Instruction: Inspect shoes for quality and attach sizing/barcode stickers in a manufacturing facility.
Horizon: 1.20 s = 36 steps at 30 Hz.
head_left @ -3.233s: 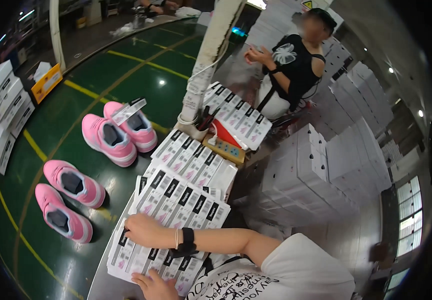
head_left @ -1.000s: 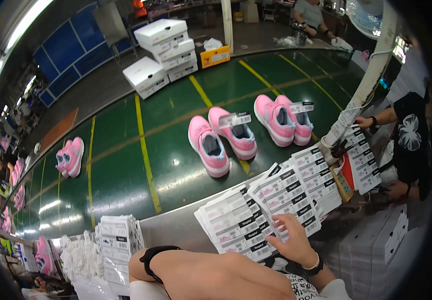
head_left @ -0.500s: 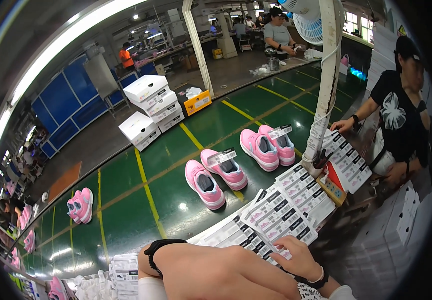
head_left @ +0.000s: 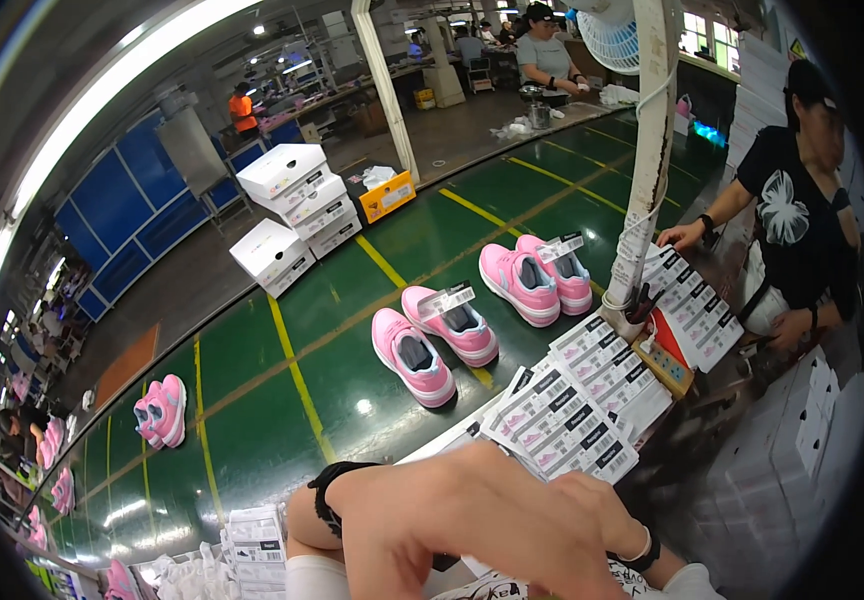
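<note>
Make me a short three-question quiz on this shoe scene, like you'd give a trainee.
1. Multiple choice: Which lies nearest the person's right hand? A) the power strip; B) the printed label sheets; C) the fan.
2. True or false: The orange-yellow box stands to the right of the stacked white shoeboxes.
3. Fill in the blank: Each of the two pairs of pink sneakers closest to those sheets has a ____ resting on one shoe.

Key: 1. B. 2. True. 3. Label strip.
</note>
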Each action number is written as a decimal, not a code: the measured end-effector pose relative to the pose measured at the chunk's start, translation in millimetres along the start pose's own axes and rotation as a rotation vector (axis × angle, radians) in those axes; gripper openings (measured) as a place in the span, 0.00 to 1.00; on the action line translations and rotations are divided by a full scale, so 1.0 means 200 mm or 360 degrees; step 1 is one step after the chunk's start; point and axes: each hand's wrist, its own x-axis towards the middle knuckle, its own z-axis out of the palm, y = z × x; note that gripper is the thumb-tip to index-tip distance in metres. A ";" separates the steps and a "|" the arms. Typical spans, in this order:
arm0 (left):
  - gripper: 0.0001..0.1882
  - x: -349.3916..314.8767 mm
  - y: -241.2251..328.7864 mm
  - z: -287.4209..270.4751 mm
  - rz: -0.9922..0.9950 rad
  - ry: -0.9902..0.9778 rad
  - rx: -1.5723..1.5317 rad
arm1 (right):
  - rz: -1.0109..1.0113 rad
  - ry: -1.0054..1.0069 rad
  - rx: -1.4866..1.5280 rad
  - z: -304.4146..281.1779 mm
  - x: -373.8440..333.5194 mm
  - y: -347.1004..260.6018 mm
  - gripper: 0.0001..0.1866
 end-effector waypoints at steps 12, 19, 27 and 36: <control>0.25 -0.03 -0.02 0.07 -0.0332 0.0541 -0.1266 | 0.0099 -0.0004 0.0012 0.03 -0.04 0.03 0.12; 0.25 0.12 -0.19 0.12 -0.0112 0.0272 -0.1245 | 0.0145 0.0016 0.0062 0.00 -0.13 0.01 0.15; 0.37 0.20 -0.26 0.31 -0.0099 0.0540 -0.1431 | 0.0281 0.0263 -0.0079 -0.03 -0.25 0.00 0.15; 0.32 0.37 -0.60 0.32 -0.0358 -0.0060 -0.1428 | 0.0226 0.0862 -0.0354 -0.20 -0.43 -0.13 0.09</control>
